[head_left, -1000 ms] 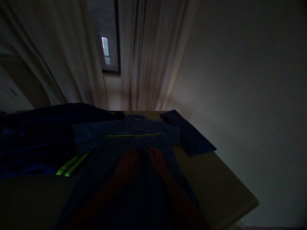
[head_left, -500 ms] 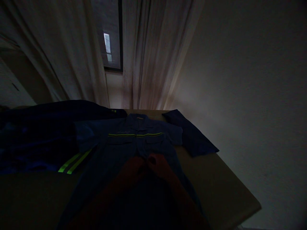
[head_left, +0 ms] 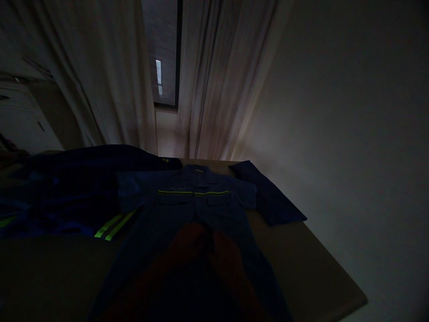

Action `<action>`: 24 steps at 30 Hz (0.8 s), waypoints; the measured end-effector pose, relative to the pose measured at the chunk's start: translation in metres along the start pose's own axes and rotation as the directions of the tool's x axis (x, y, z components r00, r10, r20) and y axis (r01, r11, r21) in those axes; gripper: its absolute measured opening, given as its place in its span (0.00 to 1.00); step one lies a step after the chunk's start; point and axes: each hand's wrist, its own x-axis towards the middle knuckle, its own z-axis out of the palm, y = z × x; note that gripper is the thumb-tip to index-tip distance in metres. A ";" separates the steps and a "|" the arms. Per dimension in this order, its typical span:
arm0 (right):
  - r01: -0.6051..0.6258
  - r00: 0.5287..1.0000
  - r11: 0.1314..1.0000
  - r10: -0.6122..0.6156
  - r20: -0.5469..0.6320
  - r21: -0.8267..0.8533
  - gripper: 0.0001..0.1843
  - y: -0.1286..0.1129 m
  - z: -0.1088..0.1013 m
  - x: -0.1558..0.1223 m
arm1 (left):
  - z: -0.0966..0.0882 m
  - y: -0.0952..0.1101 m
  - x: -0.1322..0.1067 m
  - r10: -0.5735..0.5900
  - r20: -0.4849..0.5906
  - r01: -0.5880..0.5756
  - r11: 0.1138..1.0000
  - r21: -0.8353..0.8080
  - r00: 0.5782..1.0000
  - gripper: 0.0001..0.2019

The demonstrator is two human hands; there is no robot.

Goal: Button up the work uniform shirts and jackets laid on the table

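A blue short-sleeved work shirt [head_left: 174, 212] lies spread face up with its collar at the far end and a yellow-green stripe across the chest. My left hand [head_left: 191, 239] is closed on the front opening below the chest pockets, fingers bent in a pinch. Close beside it, my right hand [head_left: 225, 250] is closed too and grips the other side of the opening. The picture is very dark, so the fingertips and any button between them cannot be made out. Both forearms reach over the lower part of the shirt.
Dark blue clothing [head_left: 77, 192] with yellow-green bands lies in a heap on the left. A folded dark blue cloth [head_left: 268, 192] is at the right, partly beside the shirt's sleeve. The brown table [head_left: 311, 264] meets a pale wall [head_left: 351, 156]. Curtains [head_left: 114, 80] hang behind.
Both hands have shifted slightly down the shirt front, and the right hand has turned with its fingers lower. The view has tilted and swung a little to the left.
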 end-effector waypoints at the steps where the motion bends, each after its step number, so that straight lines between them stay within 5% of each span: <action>1: -0.017 1.000 1.000 0.018 -0.022 0.021 0.11 0.001 0.005 0.001 | -0.001 0.002 0.000 -0.009 0.002 0.009 1.000 0.004 1.000 0.09; 7: -0.049 0.995 0.996 0.055 -0.081 0.073 0.08 0.016 0.020 0.011 | -0.001 0.007 -0.005 -0.078 0.013 0.077 0.997 0.026 0.997 0.05; 12: 0.017 0.988 0.953 0.031 -0.154 0.303 0.03 0.013 0.016 0.008 | 0.005 0.002 -0.016 -0.123 -0.052 0.122 0.992 -0.017 0.991 0.05; 19: 0.004 0.995 0.873 0.045 -0.089 0.488 0.13 0.005 0.022 0.008 | 0.001 0.007 -0.015 -0.151 -0.044 0.149 0.987 -0.057 0.988 0.05; 24: 0.017 0.990 0.857 0.059 -0.131 0.515 0.07 0.010 0.026 0.011 | 0.003 0.019 -0.014 -0.243 -0.051 0.239 0.968 -0.081 0.969 0.06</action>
